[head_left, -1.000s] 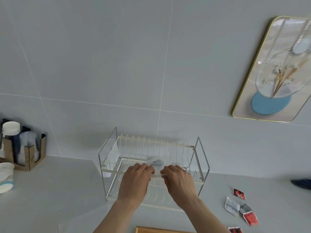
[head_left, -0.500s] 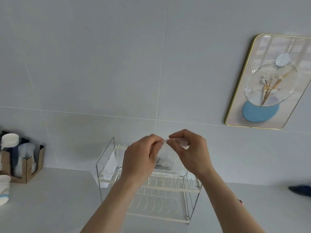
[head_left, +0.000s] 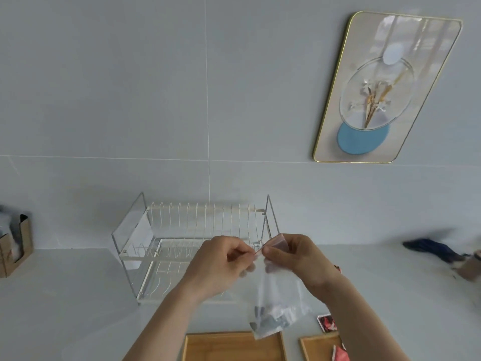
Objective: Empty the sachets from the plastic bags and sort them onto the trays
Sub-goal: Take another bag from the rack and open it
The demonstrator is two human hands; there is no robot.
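Note:
A clear plastic bag hangs in the air in front of me, with grey sachets gathered at its bottom. My left hand and my right hand both pinch its top edge, fingertips almost touching. Below the bag lies a wooden tray at the frame's bottom edge. A second wooden tray to its right holds a red sachet, partly hidden by my right forearm. Another red sachet lies on the counter just beyond that tray.
A white wire dish rack stands on the grey counter behind my hands, against the tiled wall. A cardboard holder sits at the far left. A dark blue blurred object lies at the far right. A framed picture hangs on the wall.
The bag came up from the dish rack in both hands, then lowered toward me. It now hangs over the wooden trays, which have come into view.

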